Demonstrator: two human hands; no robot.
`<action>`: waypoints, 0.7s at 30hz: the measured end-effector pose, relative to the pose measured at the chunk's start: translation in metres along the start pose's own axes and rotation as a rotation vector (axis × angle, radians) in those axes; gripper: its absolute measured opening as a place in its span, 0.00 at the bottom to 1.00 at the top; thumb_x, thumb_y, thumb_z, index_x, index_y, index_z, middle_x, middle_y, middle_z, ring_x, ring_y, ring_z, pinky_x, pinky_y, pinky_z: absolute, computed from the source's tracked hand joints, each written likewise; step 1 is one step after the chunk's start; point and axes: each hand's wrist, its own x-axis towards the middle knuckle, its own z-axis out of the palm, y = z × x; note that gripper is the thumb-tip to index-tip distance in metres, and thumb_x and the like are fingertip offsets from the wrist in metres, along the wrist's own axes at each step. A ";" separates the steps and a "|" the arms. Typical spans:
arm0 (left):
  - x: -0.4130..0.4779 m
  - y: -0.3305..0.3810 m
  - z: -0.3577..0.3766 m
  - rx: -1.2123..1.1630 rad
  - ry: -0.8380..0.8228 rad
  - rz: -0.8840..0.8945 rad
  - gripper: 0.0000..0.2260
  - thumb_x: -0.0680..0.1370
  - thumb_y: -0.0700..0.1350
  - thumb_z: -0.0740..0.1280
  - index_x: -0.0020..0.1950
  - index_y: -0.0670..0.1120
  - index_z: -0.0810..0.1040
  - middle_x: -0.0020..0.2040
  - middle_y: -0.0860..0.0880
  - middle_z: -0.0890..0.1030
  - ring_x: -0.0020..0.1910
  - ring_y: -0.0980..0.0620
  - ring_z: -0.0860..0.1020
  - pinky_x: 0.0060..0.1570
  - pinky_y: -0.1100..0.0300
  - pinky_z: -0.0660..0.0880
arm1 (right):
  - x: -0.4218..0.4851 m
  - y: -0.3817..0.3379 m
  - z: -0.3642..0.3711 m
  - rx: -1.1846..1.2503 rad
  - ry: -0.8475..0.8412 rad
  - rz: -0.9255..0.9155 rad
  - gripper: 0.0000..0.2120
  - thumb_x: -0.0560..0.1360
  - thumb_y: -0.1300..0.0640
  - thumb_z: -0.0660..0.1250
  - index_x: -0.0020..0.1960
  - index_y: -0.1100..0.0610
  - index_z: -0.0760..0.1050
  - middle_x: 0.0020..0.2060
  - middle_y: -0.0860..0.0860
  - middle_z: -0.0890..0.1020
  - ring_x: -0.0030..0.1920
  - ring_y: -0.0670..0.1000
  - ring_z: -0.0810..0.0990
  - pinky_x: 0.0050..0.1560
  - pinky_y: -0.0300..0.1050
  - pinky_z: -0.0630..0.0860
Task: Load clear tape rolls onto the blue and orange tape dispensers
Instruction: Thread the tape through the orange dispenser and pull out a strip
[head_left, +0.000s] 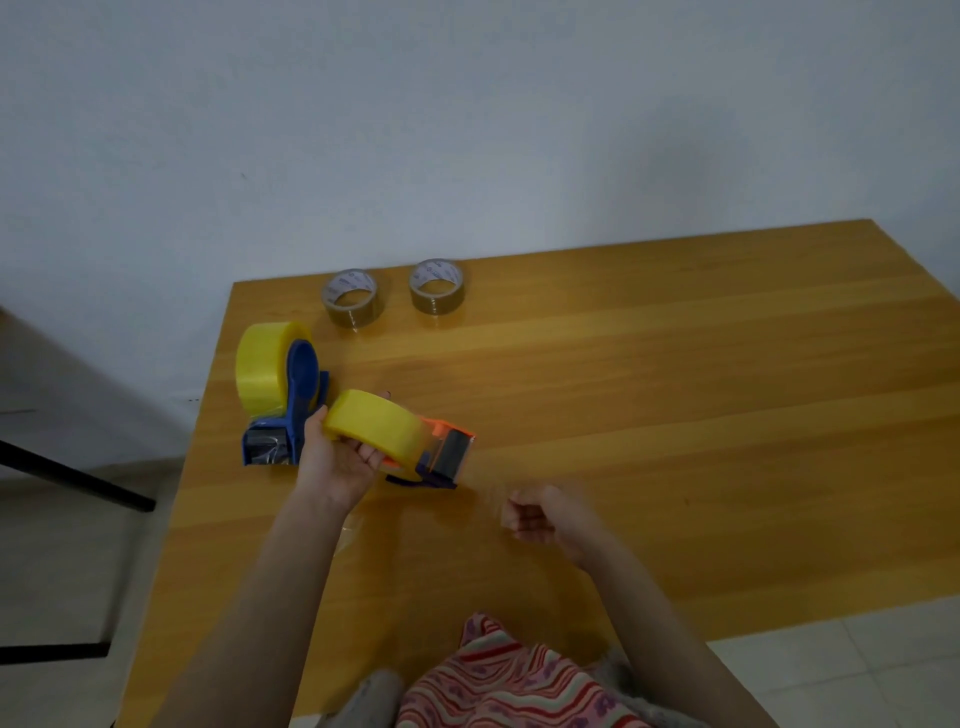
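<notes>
My left hand (340, 460) holds the orange tape dispenser (441, 452) just above the table, with a yellowish clear tape roll (379, 428) mounted on it. My right hand (540, 514) is closed to the right of the dispenser's blade end, blurred; a faint clear strip seems to run from the dispenser toward it, but I cannot tell for sure. The blue tape dispenser (296, 410) stands on the table to the left, carrying its own yellowish roll (262, 366).
Two smaller brownish tape rolls (352, 297) (436, 286) lie flat near the far edge of the wooden table (675, 415). A white wall stands behind. Black metal bars (78, 478) lie to the left over the tiled floor. Striped clothing shows at the bottom.
</notes>
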 end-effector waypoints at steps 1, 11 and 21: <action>-0.001 0.000 0.001 0.005 0.001 0.000 0.23 0.81 0.57 0.50 0.54 0.41 0.75 0.43 0.47 0.86 0.51 0.51 0.80 0.45 0.56 0.75 | 0.000 0.000 0.002 -0.013 0.015 0.021 0.13 0.77 0.61 0.62 0.35 0.62 0.77 0.31 0.54 0.80 0.33 0.49 0.78 0.32 0.37 0.76; -0.002 -0.003 0.009 0.051 0.060 0.011 0.20 0.81 0.56 0.50 0.52 0.43 0.74 0.39 0.46 0.86 0.49 0.51 0.80 0.50 0.56 0.75 | -0.006 -0.001 0.013 -0.074 0.108 0.142 0.10 0.75 0.64 0.62 0.36 0.63 0.77 0.29 0.54 0.77 0.27 0.48 0.75 0.23 0.36 0.73; -0.006 -0.006 0.018 0.072 0.132 0.025 0.19 0.81 0.56 0.51 0.49 0.42 0.74 0.37 0.46 0.85 0.48 0.51 0.79 0.52 0.57 0.74 | -0.012 0.000 0.023 -0.160 0.131 0.144 0.16 0.78 0.64 0.56 0.32 0.61 0.71 0.28 0.54 0.75 0.27 0.48 0.72 0.22 0.34 0.70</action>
